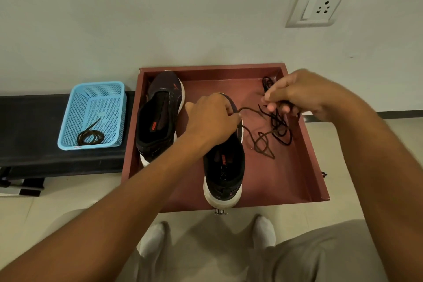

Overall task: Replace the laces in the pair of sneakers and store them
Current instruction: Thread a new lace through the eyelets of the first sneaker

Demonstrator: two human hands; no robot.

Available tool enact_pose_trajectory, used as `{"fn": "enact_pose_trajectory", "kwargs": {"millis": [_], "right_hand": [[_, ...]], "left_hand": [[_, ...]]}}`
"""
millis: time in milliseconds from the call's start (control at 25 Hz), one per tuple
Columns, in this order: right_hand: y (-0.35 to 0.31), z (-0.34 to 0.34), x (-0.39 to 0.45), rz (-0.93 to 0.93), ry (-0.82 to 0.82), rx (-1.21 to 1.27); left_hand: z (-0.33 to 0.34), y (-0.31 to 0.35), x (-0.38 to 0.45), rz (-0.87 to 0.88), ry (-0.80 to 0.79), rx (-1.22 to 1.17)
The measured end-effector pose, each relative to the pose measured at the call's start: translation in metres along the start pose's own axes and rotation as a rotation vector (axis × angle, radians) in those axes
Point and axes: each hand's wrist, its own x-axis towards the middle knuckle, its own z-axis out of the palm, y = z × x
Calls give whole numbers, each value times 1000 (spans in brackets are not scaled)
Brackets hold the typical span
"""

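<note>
Risk of snagging: left hand (pixel 211 119) pinching lace (pixel 265 142) at near shoe (pixel 223 167), right hand (pixel 295 96) gripping its tangled far-right slack.

floor (pixel 68 194): red tray (pixel 317 162) | black bench (pixel 29 135): blue basket (pixel 68 119)

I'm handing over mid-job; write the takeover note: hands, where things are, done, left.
Left hand: pinches the lace at the near sneaker.
Right hand: grips a bunch of the same lace above the red tray.
Far sneaker lies in the tray, no lace visible in it. A coiled lace lies in the blue basket.
Done: neither sneaker visibly laced.
Left: thread both sneakers, store them.
</note>
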Motion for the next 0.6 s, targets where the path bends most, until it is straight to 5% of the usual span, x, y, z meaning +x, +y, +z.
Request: {"fn": "enact_pose_trajectory", "kwargs": {"millis": [160,280,440,600], "right_hand": [[-22,-25,-23,-59,221,-43],[-30,-28,-30,-93,295,-38],[-20,-7,-17,-61,187,-90],[2,17,4,-5,62,-96]], "left_hand": [[13,26,-22,79,-14,-209],[43,37,-34,167,9,-133],[67,28,-31,238,-46,222],[61,16,-30,291,-26,336]]}}
